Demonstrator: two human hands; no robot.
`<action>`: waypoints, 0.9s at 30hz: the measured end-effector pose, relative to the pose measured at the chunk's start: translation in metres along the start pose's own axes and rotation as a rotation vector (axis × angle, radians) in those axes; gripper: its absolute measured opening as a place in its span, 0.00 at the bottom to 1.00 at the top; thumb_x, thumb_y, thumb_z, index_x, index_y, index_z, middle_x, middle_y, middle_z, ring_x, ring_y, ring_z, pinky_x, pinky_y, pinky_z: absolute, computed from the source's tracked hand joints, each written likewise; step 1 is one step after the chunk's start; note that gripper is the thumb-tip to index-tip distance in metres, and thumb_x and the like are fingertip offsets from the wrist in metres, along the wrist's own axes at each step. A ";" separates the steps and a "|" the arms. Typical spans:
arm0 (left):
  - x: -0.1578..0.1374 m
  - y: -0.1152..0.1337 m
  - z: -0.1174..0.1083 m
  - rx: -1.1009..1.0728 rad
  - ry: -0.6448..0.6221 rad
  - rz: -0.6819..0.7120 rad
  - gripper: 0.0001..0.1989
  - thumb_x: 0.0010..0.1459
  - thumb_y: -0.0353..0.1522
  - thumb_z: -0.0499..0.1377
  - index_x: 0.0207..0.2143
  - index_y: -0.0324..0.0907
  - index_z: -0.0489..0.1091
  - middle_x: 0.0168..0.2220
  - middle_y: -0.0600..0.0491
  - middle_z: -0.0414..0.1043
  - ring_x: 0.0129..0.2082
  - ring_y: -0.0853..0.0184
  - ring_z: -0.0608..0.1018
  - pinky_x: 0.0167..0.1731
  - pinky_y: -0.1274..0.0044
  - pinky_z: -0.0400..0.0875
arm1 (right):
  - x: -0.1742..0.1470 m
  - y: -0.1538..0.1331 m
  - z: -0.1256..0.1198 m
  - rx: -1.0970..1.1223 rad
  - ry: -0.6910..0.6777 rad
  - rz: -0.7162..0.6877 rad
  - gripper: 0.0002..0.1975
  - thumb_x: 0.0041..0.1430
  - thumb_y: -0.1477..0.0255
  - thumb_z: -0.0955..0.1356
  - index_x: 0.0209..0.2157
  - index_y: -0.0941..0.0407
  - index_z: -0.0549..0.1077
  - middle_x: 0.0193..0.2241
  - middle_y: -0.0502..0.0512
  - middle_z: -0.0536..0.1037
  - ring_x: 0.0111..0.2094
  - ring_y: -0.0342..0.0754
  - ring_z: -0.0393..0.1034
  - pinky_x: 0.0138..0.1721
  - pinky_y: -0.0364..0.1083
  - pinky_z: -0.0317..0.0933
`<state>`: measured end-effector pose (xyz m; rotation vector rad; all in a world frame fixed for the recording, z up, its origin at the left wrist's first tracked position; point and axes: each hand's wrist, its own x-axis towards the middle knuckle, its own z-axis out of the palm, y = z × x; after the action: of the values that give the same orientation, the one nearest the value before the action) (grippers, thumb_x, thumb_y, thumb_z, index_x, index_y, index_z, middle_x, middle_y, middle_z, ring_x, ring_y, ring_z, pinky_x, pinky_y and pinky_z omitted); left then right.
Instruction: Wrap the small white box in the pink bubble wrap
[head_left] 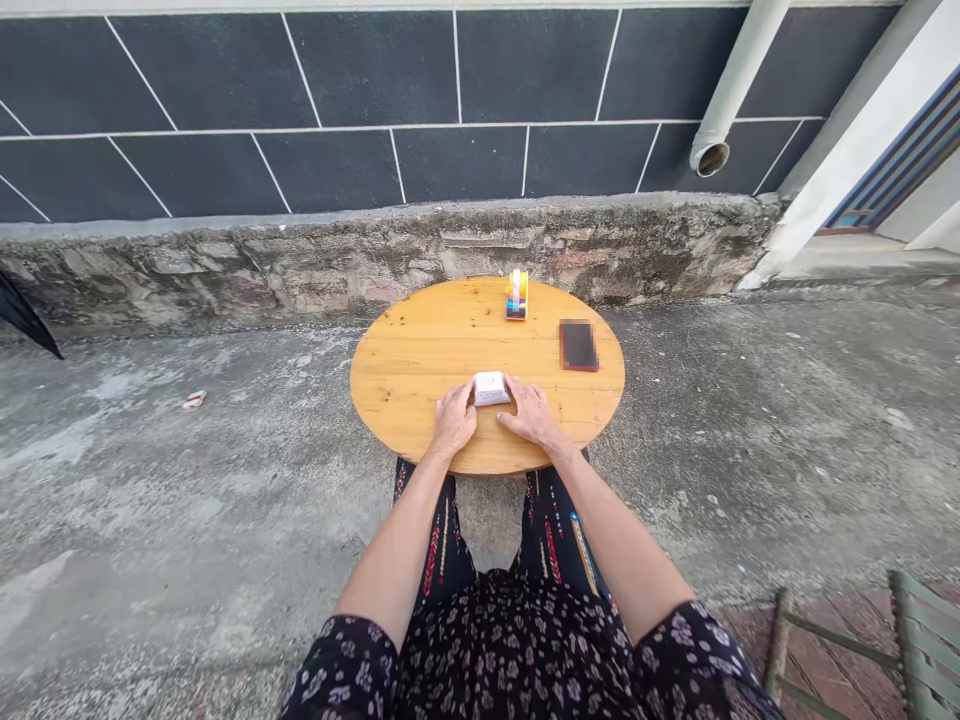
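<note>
A small white box-shaped packet (491, 388) with faint markings lies near the front middle of the round wooden table (405, 380). My left hand (456, 417) rests at its left side, fingertips against it and thumb bent in close. On the opposite side, my right hand (531, 412) touches the packet with its fingers, while the thumb stands apart below. Between them the two hands hold the packet. Farther back stands a yellow and blue tape dispenser (517, 296). A dark, blurred-out flat rectangle with a red-orange edge (579, 345) lies at the right.
Behind the table runs a low stone base (315, 270) under a dark tiled wall (360, 75). A pipe (739, 75) comes down at the right. Part of a green chair (930, 640) shows at lower right. My legs are under the table's near edge.
</note>
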<state>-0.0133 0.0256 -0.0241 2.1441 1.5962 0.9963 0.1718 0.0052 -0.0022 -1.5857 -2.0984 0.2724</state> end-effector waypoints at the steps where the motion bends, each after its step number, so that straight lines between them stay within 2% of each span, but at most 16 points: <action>1: 0.000 0.001 0.000 0.003 -0.011 0.009 0.30 0.54 0.24 0.51 0.62 0.39 0.61 0.60 0.44 0.66 0.62 0.57 0.66 0.62 0.61 0.56 | 0.001 -0.001 0.000 -0.001 -0.002 -0.013 0.38 0.54 0.67 0.67 0.65 0.60 0.54 0.64 0.65 0.61 0.66 0.54 0.52 0.66 0.55 0.40; 8: 0.000 0.002 -0.001 -0.021 -0.017 0.030 0.29 0.54 0.24 0.51 0.59 0.41 0.64 0.58 0.45 0.68 0.61 0.58 0.67 0.63 0.61 0.56 | -0.001 -0.004 0.002 -0.010 0.003 -0.052 0.39 0.52 0.69 0.68 0.65 0.62 0.55 0.63 0.67 0.62 0.66 0.55 0.53 0.66 0.55 0.37; 15: -0.004 -0.003 -0.004 -0.123 0.078 0.009 0.26 0.55 0.24 0.49 0.56 0.41 0.68 0.54 0.48 0.73 0.55 0.61 0.74 0.59 0.66 0.66 | -0.007 0.003 -0.002 0.060 0.115 0.079 0.31 0.57 0.69 0.64 0.63 0.57 0.59 0.59 0.60 0.69 0.62 0.53 0.59 0.63 0.56 0.47; 21: -0.003 -0.003 -0.002 -0.148 0.071 0.041 0.25 0.54 0.23 0.51 0.52 0.44 0.72 0.53 0.50 0.74 0.55 0.60 0.73 0.60 0.63 0.64 | -0.007 0.001 -0.001 0.052 0.034 -0.025 0.34 0.54 0.70 0.66 0.63 0.57 0.59 0.62 0.61 0.65 0.65 0.52 0.54 0.66 0.55 0.41; 24: -0.004 -0.004 -0.001 -0.150 0.071 0.030 0.24 0.54 0.24 0.51 0.53 0.43 0.71 0.53 0.50 0.74 0.55 0.60 0.73 0.61 0.63 0.63 | -0.007 0.001 0.000 0.051 0.036 -0.009 0.35 0.54 0.70 0.66 0.63 0.59 0.59 0.62 0.62 0.64 0.65 0.53 0.54 0.65 0.55 0.41; 27: -0.004 -0.006 0.000 -0.146 0.087 -0.009 0.25 0.56 0.25 0.50 0.57 0.38 0.67 0.56 0.44 0.70 0.58 0.58 0.71 0.61 0.62 0.61 | -0.008 0.001 -0.002 0.062 0.060 0.041 0.36 0.55 0.69 0.66 0.64 0.59 0.56 0.63 0.63 0.63 0.65 0.54 0.54 0.64 0.55 0.44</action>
<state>-0.0179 0.0240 -0.0290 2.0208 1.5192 1.1796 0.1749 -0.0018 -0.0033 -1.5822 -1.9951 0.2969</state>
